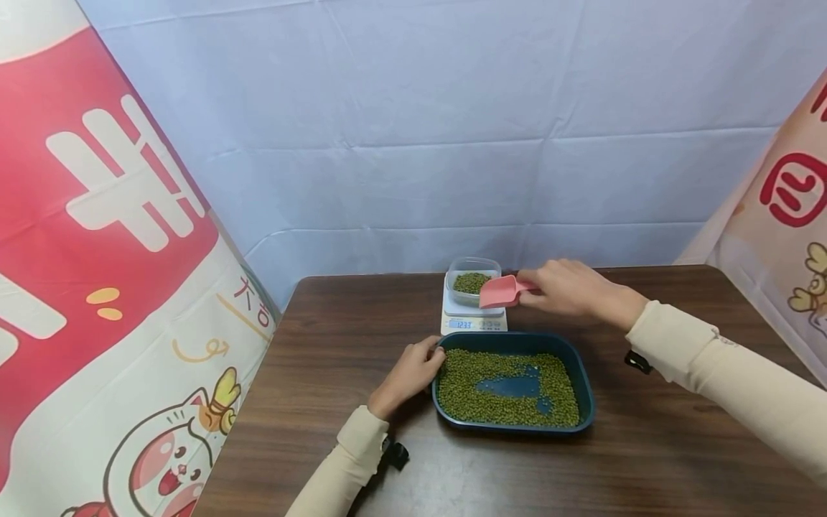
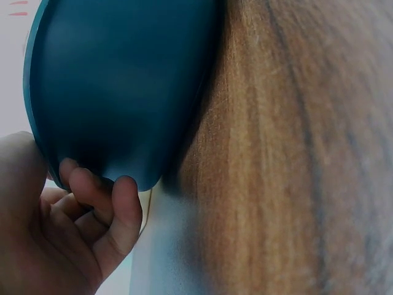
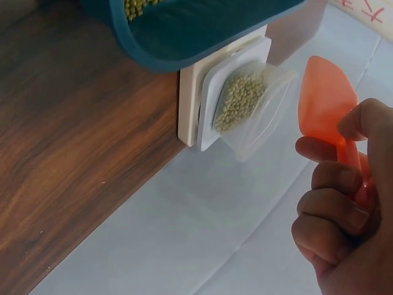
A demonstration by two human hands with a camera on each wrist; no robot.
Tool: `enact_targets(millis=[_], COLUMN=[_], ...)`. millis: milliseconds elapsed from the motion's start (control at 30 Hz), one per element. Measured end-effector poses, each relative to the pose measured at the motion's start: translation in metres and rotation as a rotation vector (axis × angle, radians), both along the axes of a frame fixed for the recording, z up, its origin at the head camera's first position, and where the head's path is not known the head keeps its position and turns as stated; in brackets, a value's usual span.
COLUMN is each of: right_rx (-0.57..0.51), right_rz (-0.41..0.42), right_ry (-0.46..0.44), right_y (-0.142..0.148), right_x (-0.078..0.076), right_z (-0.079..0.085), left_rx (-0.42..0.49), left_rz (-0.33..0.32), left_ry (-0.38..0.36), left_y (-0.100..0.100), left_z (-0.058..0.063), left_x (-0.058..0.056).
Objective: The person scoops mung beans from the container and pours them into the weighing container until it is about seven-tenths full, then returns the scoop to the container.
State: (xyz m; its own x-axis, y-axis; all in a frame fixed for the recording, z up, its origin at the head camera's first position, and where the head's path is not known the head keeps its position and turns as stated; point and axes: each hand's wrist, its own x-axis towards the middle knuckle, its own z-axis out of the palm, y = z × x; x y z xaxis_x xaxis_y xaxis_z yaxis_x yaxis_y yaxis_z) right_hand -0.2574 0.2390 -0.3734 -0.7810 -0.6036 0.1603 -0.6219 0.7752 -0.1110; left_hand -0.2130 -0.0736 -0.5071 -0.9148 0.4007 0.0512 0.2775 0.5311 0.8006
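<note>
My right hand [image 1: 565, 287] grips the handle of a pink scoop [image 1: 497, 292], thumb along it in the right wrist view; no beans show in the scoop. Held beside a clear plastic container [image 1: 456, 267], the scoop overlaps its right edge in the head view. Green beans [image 3: 241, 101] lie in that container, which stands on a white digital scale [image 1: 449, 324] with a lit display. At the upper left corner of a dark blue tray [image 1: 586, 388], my left hand [image 1: 411, 373] holds the rim, thumb at the edge and fingers [image 2: 126, 203] curled below.
More green beans [image 1: 465, 391] spread over the tray, with a bare blue patch in the middle. Tray and scale stand close together on a brown wooden table [image 1: 349, 345]. A pale cloth [image 1: 388, 143] hangs behind the table, and printed banners [image 1: 129, 287] flank it.
</note>
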Motion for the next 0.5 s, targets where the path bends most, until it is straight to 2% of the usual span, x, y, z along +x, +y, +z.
enact_targets(millis=[200, 500], right_rx=[-0.004, 0.023], right_rz=[0.027, 0.092], right_ry=[-0.005, 0.033], right_y=[-0.005, -0.012], right_x=[0.014, 0.031], right_z=[0.000, -0.003], left_rx=[0.001, 0.002], left_rz=[-0.004, -0.001], left_ry=[0.007, 0.017], left_y=[0.000, 0.000], left_z=[-0.001, -0.001], left_x=[-0.001, -0.001])
